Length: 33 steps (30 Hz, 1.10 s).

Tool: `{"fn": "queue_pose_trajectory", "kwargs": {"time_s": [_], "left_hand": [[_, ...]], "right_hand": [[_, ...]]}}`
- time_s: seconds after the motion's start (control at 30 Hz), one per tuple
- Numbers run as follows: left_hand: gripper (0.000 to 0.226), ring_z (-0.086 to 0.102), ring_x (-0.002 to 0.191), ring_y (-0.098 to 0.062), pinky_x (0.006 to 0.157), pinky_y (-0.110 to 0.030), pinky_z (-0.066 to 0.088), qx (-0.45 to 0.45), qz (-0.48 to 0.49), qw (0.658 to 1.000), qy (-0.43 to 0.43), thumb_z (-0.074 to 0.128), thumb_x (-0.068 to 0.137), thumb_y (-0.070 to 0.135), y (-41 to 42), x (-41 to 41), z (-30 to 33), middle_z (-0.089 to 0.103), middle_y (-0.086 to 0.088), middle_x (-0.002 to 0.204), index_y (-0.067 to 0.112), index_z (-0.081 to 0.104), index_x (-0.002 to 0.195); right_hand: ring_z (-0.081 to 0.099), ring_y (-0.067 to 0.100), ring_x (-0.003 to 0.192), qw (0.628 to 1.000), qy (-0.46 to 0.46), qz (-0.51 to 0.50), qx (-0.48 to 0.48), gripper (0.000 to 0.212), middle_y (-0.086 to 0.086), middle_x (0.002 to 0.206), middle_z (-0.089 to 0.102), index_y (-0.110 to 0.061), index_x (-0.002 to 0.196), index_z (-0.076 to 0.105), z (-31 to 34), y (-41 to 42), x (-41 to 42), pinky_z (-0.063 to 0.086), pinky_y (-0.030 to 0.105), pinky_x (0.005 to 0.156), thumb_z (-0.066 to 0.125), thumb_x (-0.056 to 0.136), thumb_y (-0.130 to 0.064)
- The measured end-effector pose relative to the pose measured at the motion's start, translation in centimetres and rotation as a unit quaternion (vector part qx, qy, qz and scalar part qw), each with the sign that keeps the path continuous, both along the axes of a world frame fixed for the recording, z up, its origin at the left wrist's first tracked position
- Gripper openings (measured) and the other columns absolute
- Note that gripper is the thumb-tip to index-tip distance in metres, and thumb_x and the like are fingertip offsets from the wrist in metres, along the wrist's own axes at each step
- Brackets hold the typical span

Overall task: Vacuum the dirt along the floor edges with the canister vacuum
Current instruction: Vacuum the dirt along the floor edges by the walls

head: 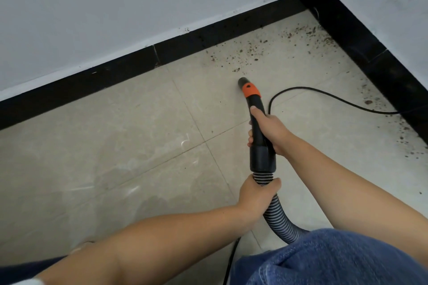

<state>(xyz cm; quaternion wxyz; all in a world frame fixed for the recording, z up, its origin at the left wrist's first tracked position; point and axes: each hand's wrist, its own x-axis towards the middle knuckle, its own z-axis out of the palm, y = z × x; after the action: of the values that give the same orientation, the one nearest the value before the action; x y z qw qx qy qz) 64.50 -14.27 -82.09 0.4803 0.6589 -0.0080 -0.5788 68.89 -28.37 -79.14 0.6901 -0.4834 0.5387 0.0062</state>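
Right hand (268,131) gripped nozzle handle (256,109), left hand (257,192) gripped hose (275,215); dirt (266,51) lay ahead of the fingers, along the handle's axis, right hand nearer.

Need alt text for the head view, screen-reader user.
Both hands hold a vacuum wand: right hand grips the nozzle, left hand the hose. The tip points at dirt strewn near a corner with black baseboard. A cord crosses the tiles.

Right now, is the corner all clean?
No, brown dirt lies along the baseboard ahead of the nozzle.
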Motion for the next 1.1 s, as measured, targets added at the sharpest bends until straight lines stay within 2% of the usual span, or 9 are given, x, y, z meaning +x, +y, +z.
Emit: {"fn": "queue_pose_trajectory", "kwargs": {"time_s": [0.1,0.23,0.43,0.6,0.73,0.8,0.93,1.1], "left_hand": [[0.035,0.069,0.088,-0.036,0.085,-0.050,0.056,0.005,0.014,1.000,0.001,0.064,0.057,0.042,-0.1,0.7,-0.3,0.068,-0.009,0.080,0.018,0.060,0.082],[0.025,0.068,0.076,-0.028,0.082,-0.048,0.057,0.002,0.002,1.000,-0.008,0.066,0.068,0.033,-0.8,2.1,-0.4,0.067,-0.007,0.075,0.013,0.061,0.083],[0.022,0.065,0.068,-0.022,0.079,-0.042,0.057,0.004,0.043,0.999,0.014,0.066,0.074,0.027,-1.6,1.9,-0.2,0.066,-0.007,0.074,0.011,0.061,0.088],[0.018,0.063,0.059,-0.015,0.070,-0.033,0.056,0.004,0.038,0.999,-0.004,0.067,0.080,0.023,-2.0,2.6,-0.5,0.065,-0.003,0.070,0.010,0.060,0.090],[0.016,0.063,0.059,-0.015,0.069,-0.030,0.056,-0.001,0.043,0.999,-0.013,0.066,0.082,0.023,-2.3,3.1,-0.3,0.066,-0.006,0.074,0.011,0.059,0.088],[0.014,0.063,0.061,-0.017,0.070,-0.032,0.056,-0.001,0.053,0.998,-0.013,0.066,0.082,0.023,-2.5,3.4,-0.1,0.066,-0.007,0.075,0.011,0.059,0.086],[0.012,0.064,0.071,-0.024,0.081,-0.045,0.058,0.005,0.070,0.997,-0.010,0.068,0.079,0.022,-2.8,3.8,-0.2,0.064,-0.004,0.070,0.015,0.059,0.077],[0.014,0.066,0.073,-0.028,0.082,-0.049,0.057,0.003,0.077,0.997,-0.003,0.067,0.071,0.026,-2.4,3.9,-0.2,0.063,-0.003,0.063,0.019,0.057,0.064]], "right_hand": [[0.054,0.021,0.044,1.000,-0.002,-0.020,0.003,0.038,0.009,0.060,0.053,-0.007,0.097,0.048,-0.2,0.0,0.4,0.054,0.032,0.052,0.055,0.095,-0.044],[0.054,0.020,0.044,0.998,-0.007,-0.056,0.002,0.037,0.008,0.056,0.054,-0.007,0.095,0.048,-0.2,-1.0,0.9,0.055,0.033,0.054,0.054,0.096,-0.043],[0.054,0.021,0.048,0.999,-0.002,0.026,0.029,0.039,0.010,0.064,0.055,-0.008,0.091,0.051,0.4,-1.6,2.4,0.054,0.033,0.056,0.057,0.094,-0.047],[0.053,0.020,0.047,0.999,-0.014,-0.008,0.036,0.040,0.008,0.061,0.054,-0.008,0.092,0.050,0.0,-2.4,2.4,0.054,0.033,0.056,0.056,0.094,-0.047],[0.053,0.020,0.047,0.999,-0.009,0.013,0.035,0.040,0.009,0.062,0.054,-0.008,0.092,0.050,0.0,-2.6,3.3,0.054,0.032,0.057,0.057,0.094,-0.047],[0.054,0.020,0.047,0.999,-0.005,0.034,0.030,0.039,0.009,0.064,0.054,-0.008,0.092,0.050,0.3,-2.6,3.9,0.054,0.032,0.056,0.057,0.094,-0.047],[0.054,0.021,0.047,0.998,-0.002,0.064,0.015,0.039,0.009,0.064,0.056,-0.008,0.092,0.050,0.3,-2.5,5.0,0.054,0.032,0.057,0.056,0.094,-0.047],[0.054,0.021,0.046,0.997,-0.004,0.079,0.003,0.039,0.010,0.063,0.055,-0.007,0.092,0.049,0.2,-1.9,5.4,0.053,0.033,0.055,0.054,0.095,-0.046]]}}
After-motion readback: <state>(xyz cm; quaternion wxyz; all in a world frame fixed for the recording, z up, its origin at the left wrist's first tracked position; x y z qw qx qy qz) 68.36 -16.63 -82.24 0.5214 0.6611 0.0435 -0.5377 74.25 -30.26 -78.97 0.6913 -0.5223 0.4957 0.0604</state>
